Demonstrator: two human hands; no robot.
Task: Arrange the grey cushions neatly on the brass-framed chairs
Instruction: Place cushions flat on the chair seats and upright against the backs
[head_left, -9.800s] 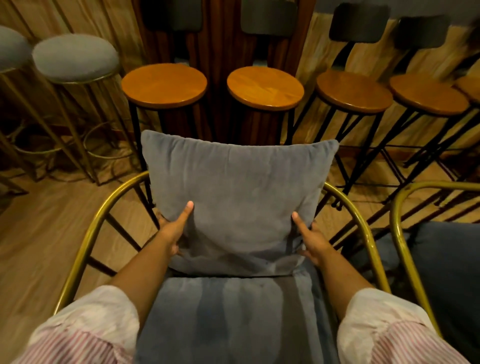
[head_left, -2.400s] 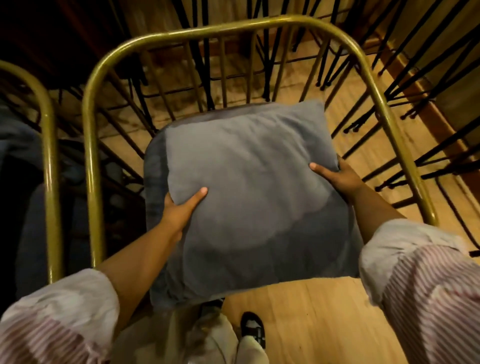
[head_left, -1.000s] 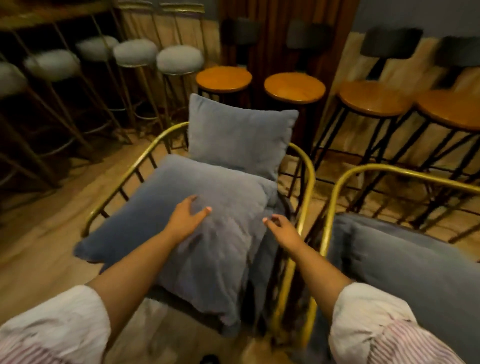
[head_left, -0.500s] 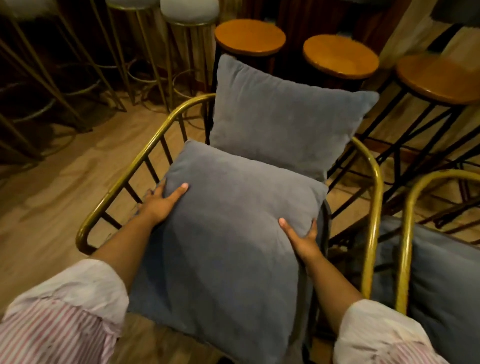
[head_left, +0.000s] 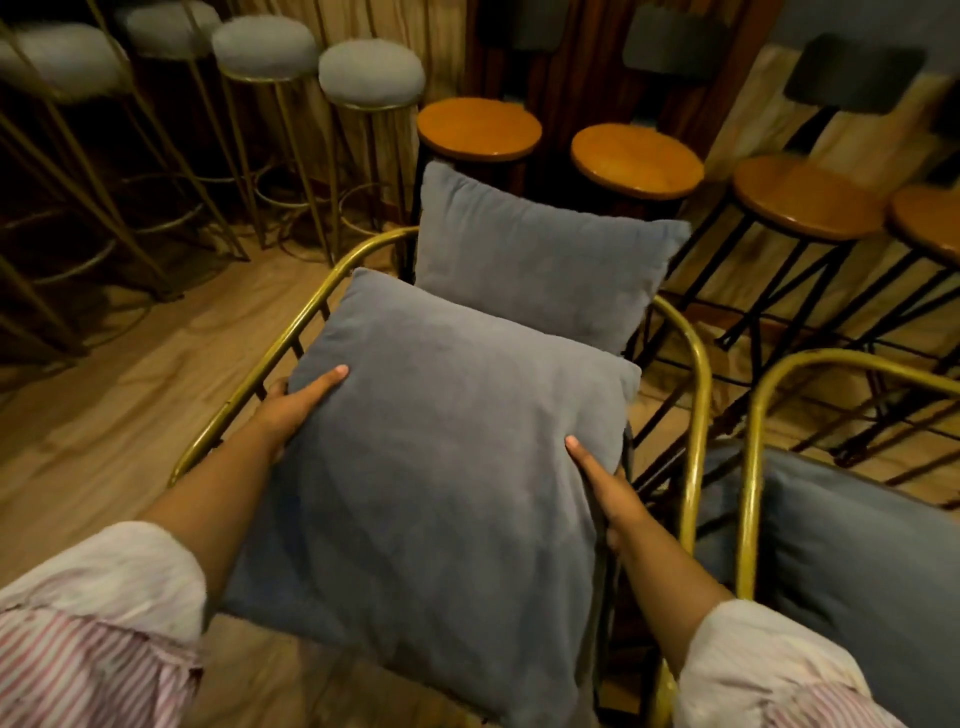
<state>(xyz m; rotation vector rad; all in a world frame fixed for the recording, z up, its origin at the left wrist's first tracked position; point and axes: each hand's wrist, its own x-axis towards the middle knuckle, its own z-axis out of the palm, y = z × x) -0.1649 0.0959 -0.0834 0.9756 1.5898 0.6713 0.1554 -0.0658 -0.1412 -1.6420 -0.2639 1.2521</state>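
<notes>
Gripping one square grey fabric cushion (head_left: 431, 467) by its side edges above the brass-framed chair (head_left: 291, 332), the left hand (head_left: 296, 405) and right hand (head_left: 608, 493) clasped it with thumbs on top, before a second upright grey cushion (head_left: 540, 265), four grey padded stools (head_left: 371, 73) and four round wooden stools (head_left: 479, 128) behind.

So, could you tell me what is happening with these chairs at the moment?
A person is setting a large grey cushion onto a brass-framed chair, left hand and right hand gripping its sides. A second grey cushion stands upright at the chair's back. Another brass-framed chair on the right holds its own cushion.
</notes>
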